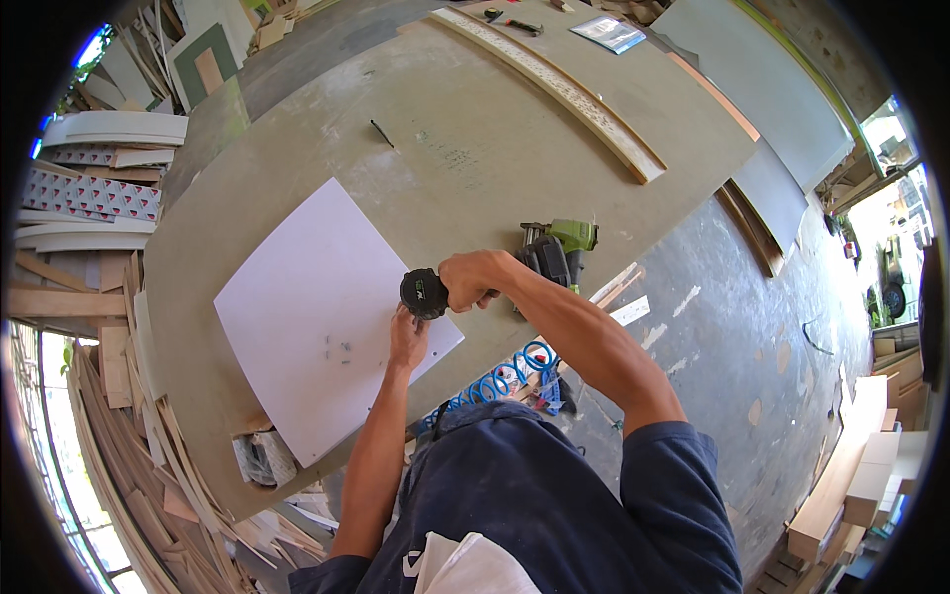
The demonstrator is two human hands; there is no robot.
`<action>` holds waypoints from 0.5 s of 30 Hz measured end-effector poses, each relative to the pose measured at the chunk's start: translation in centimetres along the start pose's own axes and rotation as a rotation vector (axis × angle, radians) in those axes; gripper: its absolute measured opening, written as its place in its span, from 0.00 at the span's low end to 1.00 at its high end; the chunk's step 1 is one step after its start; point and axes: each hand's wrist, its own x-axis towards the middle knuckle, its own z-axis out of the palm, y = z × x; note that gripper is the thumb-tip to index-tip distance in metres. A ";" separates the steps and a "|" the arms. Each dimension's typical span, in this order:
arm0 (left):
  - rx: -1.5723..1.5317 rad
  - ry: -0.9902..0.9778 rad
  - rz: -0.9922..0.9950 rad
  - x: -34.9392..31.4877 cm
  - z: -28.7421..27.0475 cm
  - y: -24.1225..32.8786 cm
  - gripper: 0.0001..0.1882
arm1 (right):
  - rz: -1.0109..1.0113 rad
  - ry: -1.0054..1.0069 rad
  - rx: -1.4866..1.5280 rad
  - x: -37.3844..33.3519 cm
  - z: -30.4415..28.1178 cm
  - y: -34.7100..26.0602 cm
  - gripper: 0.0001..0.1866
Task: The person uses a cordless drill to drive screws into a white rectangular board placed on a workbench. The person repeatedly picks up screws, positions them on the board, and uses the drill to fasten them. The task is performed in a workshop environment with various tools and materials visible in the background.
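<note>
A white sheet panel [297, 287] lies on the large greenish-brown table board. Over its right corner I hold a black cordless drill [423, 293] by the handle, its round back end facing up and its front hidden below. My right hand [473, 278] is closed round that handle. Just beneath the drill, my left hand [407, 342] rests at the panel with its fingers drawn together; what they pinch, if anything, is hidden. Several small screws [344, 348] lie loose on the panel, left of my left hand. A green and black nail gun [560, 249] lies on the table beyond my right hand.
A long curved wooden strip [564, 94] lies across the table's far side, near a hammer [524, 27] and a packet [609, 35]. A blue coiled hose [495, 376] hangs at the near edge. Boards and offcuts [89, 193] stack up at left; more wood [841, 475] stands at right.
</note>
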 end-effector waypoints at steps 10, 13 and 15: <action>0.070 0.012 0.063 -0.1 -0.2 -0.2 0.12 | 0.040 -0.016 0.024 0.1 -0.1 0.0 0.08; 0.064 0.006 0.038 0.0 -0.2 0.4 0.12 | 0.037 -0.021 0.022 0.4 -0.1 0.2 0.07; 0.070 0.012 0.066 -0.1 -0.3 0.2 0.13 | 0.045 -0.029 0.020 0.6 -0.2 0.1 0.07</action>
